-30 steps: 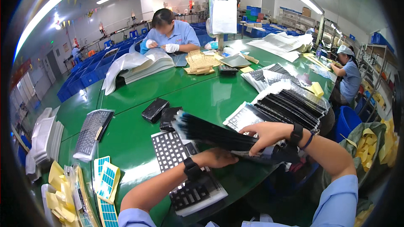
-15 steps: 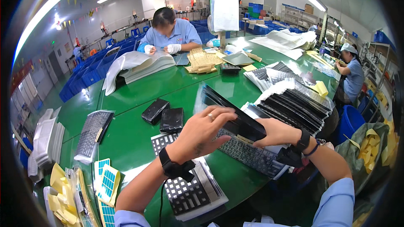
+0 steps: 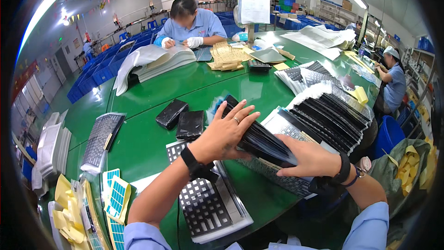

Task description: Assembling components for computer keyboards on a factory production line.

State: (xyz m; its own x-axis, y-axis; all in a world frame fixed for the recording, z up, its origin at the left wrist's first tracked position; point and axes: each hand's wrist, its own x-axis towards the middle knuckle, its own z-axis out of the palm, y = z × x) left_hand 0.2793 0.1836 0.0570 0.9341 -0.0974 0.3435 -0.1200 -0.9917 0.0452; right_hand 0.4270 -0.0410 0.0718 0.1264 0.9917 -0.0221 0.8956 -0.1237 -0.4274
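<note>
Between my hands stands a tilted stack of thin black keyboard sheets in clear plastic (image 3: 263, 143), its edges fanned. My left hand (image 3: 224, 134) holds its far left end, fingers stretched across the upper edge and thumb low on the near side. Around the near right end is my right hand (image 3: 310, 157), thumb in front, the other fingers partly hidden behind the sheets. Under the stack lies another keyboard-patterned sheet (image 3: 293, 184). Below my left wrist, a pile of black sheets with key cut-outs (image 3: 203, 203) rests at the table edge.
Two black wrapped blocks (image 3: 190, 125) lie beyond my left hand. A large fanned pile of black sheets (image 3: 323, 120) stands to the right. Yellow label sheets (image 3: 118, 199) are at lower left. Across the green table (image 3: 138, 111), a co-worker (image 3: 192, 25) sits. A blue bin (image 3: 387, 136) stands right.
The stack's edges have fanned apart and turned more toward me. My left fingers have spread and shifted up along it; my right hand has moved slightly lower and right.
</note>
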